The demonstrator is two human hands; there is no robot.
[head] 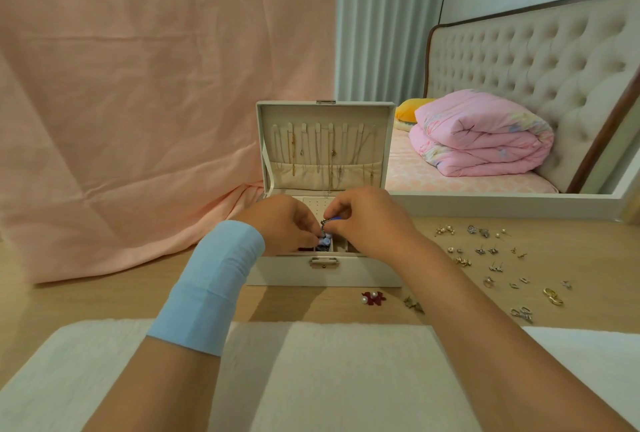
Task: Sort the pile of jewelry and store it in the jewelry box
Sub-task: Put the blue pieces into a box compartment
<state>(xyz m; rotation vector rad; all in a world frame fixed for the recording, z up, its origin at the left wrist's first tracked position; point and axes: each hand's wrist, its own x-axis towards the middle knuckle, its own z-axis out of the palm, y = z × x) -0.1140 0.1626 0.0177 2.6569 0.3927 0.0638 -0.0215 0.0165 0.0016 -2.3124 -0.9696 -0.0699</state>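
Observation:
A white jewelry box [363,272] stands open on the wooden table, with several necklaces [322,154] hanging inside its lid. Both hands are over its tray. My right hand [367,220] pinches a small blue and silver jewelry piece [328,224] above a front compartment. My left hand [280,224], with a blue band on its wrist, pinches the lower end of the same piece next to pale blue beads [325,242] in the compartment. Several loose earrings and rings [491,258] lie scattered on the table to the right of the box.
A red flower earring with pearls [373,298] and a small dark piece [414,305] lie in front of the box. White cloth [329,372] covers the near table edge. Pink fabric [138,102] hangs behind at the left. A mirror [519,85] stands at the right.

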